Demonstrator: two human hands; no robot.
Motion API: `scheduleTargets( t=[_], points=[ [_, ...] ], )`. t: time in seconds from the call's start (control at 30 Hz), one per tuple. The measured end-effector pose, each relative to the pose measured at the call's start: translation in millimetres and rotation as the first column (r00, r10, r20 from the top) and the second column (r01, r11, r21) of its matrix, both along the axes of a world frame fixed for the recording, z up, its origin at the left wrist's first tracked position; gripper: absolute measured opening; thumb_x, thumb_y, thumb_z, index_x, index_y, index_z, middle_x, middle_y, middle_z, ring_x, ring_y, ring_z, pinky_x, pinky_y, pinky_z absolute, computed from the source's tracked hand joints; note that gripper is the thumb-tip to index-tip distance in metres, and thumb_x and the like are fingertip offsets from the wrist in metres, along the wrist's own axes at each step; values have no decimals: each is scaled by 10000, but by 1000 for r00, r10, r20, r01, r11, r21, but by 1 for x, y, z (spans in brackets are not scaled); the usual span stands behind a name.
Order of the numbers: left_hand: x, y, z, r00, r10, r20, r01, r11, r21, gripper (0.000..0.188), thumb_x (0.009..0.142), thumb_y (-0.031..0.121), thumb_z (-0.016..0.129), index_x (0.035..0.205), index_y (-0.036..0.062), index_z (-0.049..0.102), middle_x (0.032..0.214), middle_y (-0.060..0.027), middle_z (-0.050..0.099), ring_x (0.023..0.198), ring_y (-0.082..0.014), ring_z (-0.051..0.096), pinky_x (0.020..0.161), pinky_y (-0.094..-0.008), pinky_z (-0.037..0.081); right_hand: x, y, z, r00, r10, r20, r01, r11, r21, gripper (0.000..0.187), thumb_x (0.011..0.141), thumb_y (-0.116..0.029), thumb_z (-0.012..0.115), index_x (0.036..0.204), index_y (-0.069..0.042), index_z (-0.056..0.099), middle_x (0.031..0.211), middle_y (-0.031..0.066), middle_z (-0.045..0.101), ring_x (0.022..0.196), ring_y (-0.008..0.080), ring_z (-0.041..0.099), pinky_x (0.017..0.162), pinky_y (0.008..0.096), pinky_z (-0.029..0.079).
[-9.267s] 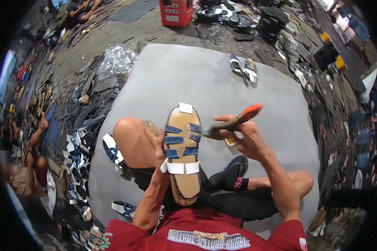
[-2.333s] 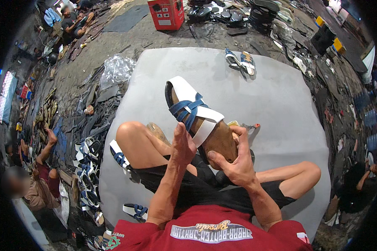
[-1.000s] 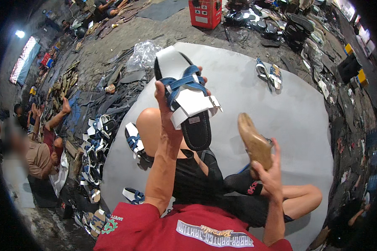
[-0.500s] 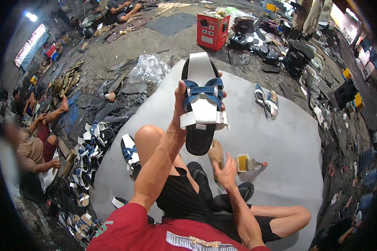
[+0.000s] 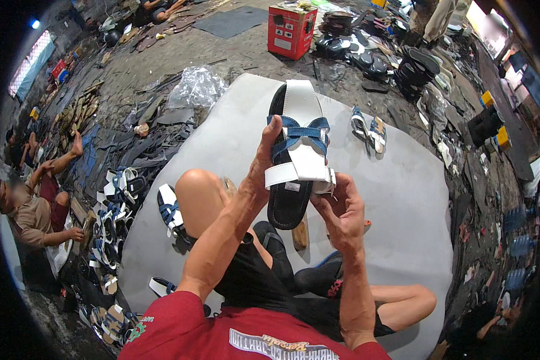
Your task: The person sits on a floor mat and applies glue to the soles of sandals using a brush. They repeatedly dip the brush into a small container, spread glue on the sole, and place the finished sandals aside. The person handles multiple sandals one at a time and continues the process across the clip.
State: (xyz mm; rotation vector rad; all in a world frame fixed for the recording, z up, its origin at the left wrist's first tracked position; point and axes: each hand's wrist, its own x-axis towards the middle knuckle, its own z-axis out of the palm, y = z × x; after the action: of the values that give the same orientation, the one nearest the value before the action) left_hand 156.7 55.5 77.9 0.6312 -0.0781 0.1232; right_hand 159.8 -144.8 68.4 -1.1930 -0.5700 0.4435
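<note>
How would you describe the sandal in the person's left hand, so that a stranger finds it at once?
Look for the big grey sheet filling the centre. Above its middle, the left hand grips a white and blue sandal with a black insole, the right hand by its buckle. Unlike the sandals lying near the sheet's far edge, it is held up.

the wooden last (image 5: pixel 300 235) — far end hidden — lies behind the sandal (image 5: pixel 305 157).
</note>
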Motion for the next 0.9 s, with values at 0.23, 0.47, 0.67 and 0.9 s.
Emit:
scheduleTargets(
  t=[0.23, 0.47, 0.67, 0.9],
  points=[
    [1, -8, -6, 999, 38, -26, -38, 999, 7, 989, 932, 813, 519, 1365, -75, 551, 1131, -253, 701, 858, -332, 783, 698, -434, 708, -9, -3, 5, 993, -89, 74, 91, 996, -27, 271, 941, 10, 753, 1182, -21, 632, 1069, 15, 661, 1001, 90, 615, 890, 281, 519],
    [1, -10, -18, 998, 56, -31, -55, 998, 42, 992, 937, 806, 519, 1350, -96, 552, 1116, -272, 699, 839, -352, 782, 650, -424, 704, -15, -5, 1, 973, -183, 139, 197, 975, -100, 229, 891, 13, 756, 1085, -37, 646, 926, -31, 607, 887, 44, 557, 764, 230, 469],
    [0, -9, -23, 999, 51, -6, -50, 996, 77, 998, 924, 804, 562, 1408, -68, 526, 1125, -271, 702, 831, -347, 782, 676, -417, 695, -23, -6, 1, 973, -191, 128, 202, 976, -77, 236, 884, 26, 756, 1078, -36, 636, 950, -23, 611, 893, 46, 568, 752, 227, 475],
    [-15, -14, -10, 997, 70, -18, -66, 981, 182, 678, 991, 645, 639, 1296, 40, 636, 1047, -93, 754, 887, -145, 770, 794, -283, 657, -27, -14, 17, 993, -102, -65, 103, 995, 11, 362, 979, 11, 713, 1286, -41, 528, 1031, 33, 652, 964, 90, 627, 865, 256, 518]
  ],
)
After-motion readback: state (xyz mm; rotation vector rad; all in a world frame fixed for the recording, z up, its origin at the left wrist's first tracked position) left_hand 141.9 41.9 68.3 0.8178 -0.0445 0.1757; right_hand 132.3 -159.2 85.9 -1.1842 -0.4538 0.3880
